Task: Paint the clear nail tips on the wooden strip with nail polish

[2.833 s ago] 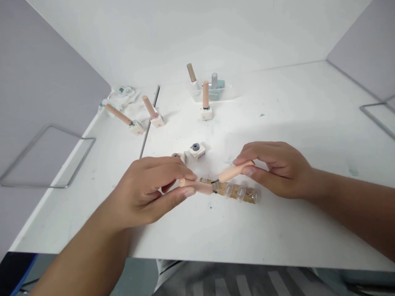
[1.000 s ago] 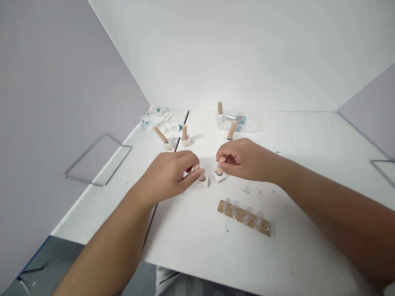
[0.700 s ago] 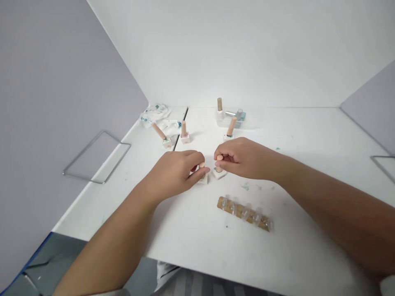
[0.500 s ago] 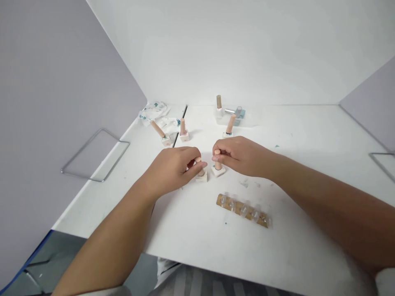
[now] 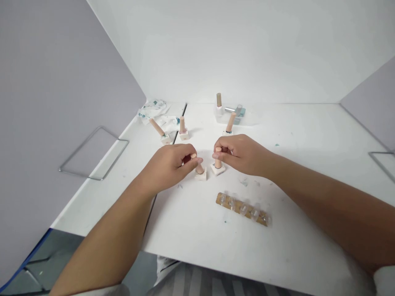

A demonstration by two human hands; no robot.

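My left hand [image 5: 177,165] pinches the peach cap of a nail polish bottle [image 5: 201,175]; that cap leans to the left above its square white base. Beside it, my right hand [image 5: 236,154] has thumb and fingers closed on the upright cap of another nail polish bottle [image 5: 218,167]. Both bases rest on the white table, a small gap apart. Nearer to me lies a brown strip [image 5: 240,209] carrying several clear nail tips. Behind my right hand a third peach-capped bottle [image 5: 230,123] stands, its base partly hidden.
Two more peach-capped bottles [image 5: 183,128] [image 5: 162,132] stand at the back left, one with a slanted cap. Crumpled, stained tissues [image 5: 154,109] lie behind them. A clear tray [image 5: 220,119] holds a gold-capped bottle and small items. Wire frames [image 5: 94,153] jut from both sides.
The cap in my left hand leans further left than before, and that hand has shifted slightly left. My right hand stays on its bottle's cap. The view has shifted slightly.
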